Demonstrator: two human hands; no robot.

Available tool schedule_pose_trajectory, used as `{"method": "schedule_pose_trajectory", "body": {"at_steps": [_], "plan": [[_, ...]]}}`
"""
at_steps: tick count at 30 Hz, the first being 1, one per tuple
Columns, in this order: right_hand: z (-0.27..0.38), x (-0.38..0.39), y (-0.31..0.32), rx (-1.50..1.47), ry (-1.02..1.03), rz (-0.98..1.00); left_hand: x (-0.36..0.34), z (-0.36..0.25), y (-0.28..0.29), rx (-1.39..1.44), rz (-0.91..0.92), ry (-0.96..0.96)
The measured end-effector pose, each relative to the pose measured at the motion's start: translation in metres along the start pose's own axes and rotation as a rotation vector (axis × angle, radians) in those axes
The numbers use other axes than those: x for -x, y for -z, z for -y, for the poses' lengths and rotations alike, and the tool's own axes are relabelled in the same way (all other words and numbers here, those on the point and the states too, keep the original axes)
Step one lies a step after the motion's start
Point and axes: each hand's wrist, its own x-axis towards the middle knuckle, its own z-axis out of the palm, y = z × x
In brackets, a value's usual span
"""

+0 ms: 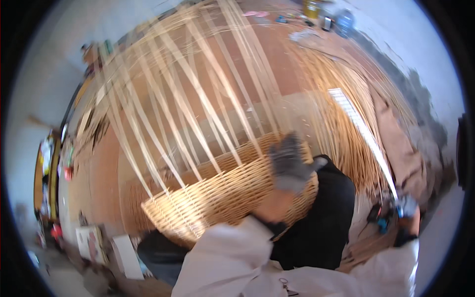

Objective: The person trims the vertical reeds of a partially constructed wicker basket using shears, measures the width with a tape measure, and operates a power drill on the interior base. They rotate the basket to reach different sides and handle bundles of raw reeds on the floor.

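Note:
A woven wicker basket [208,213] lies across the lap, long pale flat stakes [213,114] rising from its upper edge. My left hand [291,166], in a grey glove, rests on the basket's right part with fingers and thumb stretched out, blurred by motion. Out at the right, my right hand [406,208], gloved in grey, grips the lower end of a tape measure [363,131] with a long white blade extended up and to the left over loose canes.
A large bundle of canes [336,148] lies right of the basket beside brown cloth [396,138]. Tools [381,222] sit near my right hand. A cluttered wooden shelf [39,183] is at left, boards [126,257] at lower left, and a water jug [345,22] by the back wall.

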Motion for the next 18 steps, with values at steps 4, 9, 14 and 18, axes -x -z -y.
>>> {"method": "schedule_pose_trajectory", "body": {"at_steps": [4,9,14,18], "plan": [[0.091,0.036,-0.072,-0.254,-0.068,0.012,-0.034,-0.024,-0.022,-0.073,0.444,0.237],[0.139,-0.007,-0.163,-0.389,-0.1,0.257,-0.03,-0.008,-0.004,-0.003,0.306,0.237],[0.082,-0.057,-0.234,-0.406,0.033,0.516,-0.029,-0.019,0.081,0.121,0.005,0.127],[0.12,-0.03,-0.244,-0.34,-0.167,0.756,-0.008,0.025,0.15,0.248,-0.412,-0.111]]}}
